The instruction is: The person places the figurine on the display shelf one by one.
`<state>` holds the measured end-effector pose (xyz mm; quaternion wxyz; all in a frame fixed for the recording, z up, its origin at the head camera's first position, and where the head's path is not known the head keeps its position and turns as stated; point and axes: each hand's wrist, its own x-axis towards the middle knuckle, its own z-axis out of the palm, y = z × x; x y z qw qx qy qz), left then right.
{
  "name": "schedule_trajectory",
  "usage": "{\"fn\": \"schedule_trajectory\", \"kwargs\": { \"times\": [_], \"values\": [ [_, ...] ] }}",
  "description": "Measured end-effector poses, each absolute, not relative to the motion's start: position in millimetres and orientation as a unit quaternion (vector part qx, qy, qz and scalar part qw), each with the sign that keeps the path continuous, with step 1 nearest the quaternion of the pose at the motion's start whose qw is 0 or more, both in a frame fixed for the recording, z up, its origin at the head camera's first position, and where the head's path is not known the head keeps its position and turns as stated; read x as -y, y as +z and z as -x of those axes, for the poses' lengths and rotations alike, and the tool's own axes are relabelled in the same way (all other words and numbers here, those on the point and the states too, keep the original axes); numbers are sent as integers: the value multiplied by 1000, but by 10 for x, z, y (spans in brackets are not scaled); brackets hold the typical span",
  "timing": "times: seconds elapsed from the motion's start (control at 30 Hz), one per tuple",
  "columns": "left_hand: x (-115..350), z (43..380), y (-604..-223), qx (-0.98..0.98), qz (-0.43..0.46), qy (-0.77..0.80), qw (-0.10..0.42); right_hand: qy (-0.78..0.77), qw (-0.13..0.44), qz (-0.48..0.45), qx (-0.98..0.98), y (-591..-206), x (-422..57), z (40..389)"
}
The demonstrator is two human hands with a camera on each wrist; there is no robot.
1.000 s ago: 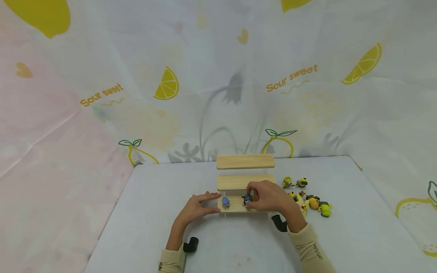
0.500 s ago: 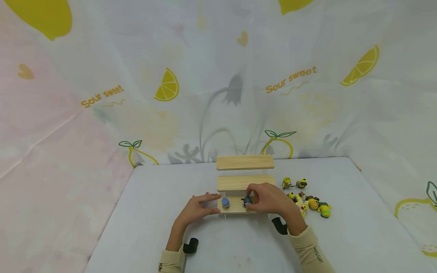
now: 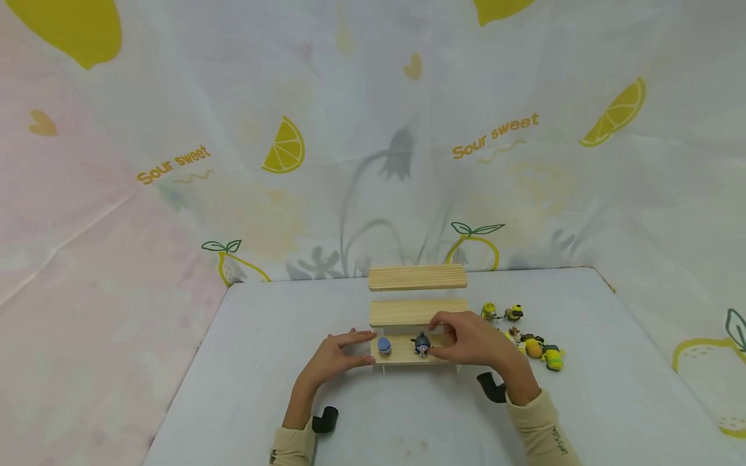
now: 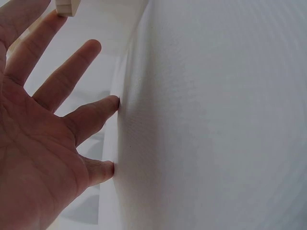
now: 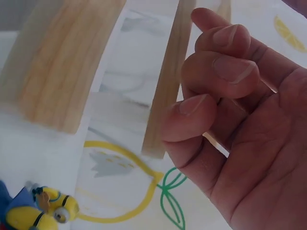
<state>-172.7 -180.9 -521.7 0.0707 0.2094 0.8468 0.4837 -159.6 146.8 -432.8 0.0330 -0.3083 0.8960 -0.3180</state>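
Note:
In the head view a three-tier wooden shelf [image 3: 418, 312] stands on the white table. On its lowest tier a small blue-topped figurine [image 3: 384, 346] sits near the left end, and a dark-headed figurine [image 3: 421, 344] stands right of the middle. My left hand [image 3: 336, 355] is at the left end of that tier, thumb and index tips touching it; the left wrist view shows its fingers spread. Just right of the dark-headed figurine is my right hand [image 3: 471, 338], thumb and index apart around nothing. In the right wrist view its other fingers are bent, holding nothing.
Several yellow minion figurines [image 3: 553, 357] lie on the table right of the shelf; part of this group is behind my right hand. Black wrist-camera mounts [image 3: 325, 420] stick out from both wrists. A lemon-print cloth [image 3: 373, 162] hangs behind the table.
My right hand has let go of the dark-headed figurine and moved slightly right, leaving it standing on the lowest tier. The left hand has stayed in place.

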Motion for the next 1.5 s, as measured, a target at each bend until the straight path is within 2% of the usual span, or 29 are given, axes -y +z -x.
{"fn": "schedule_trajectory", "kwargs": {
  "times": [0.27,0.57,0.87,1.1,1.5],
  "values": [
    [1813,1730,-5231,-846,-206,486,72,-343,29,295,-891,-4380,-1637,1566],
    [1807,1740,-5248,-844,-207,489,72,-337,-3,300,-893,-4447,-1835,1509],
    [1800,1731,-5251,-839,-207,498,67,-341,1,258,-904,-4524,-2067,1436],
    [1796,1729,-5250,-835,-211,504,61,-358,-11,261,-897,-4596,-2220,1380],
    [1803,1720,-5195,-849,-204,481,72,-340,14,211,-916,-4618,-2402,1347]
  ]
}}
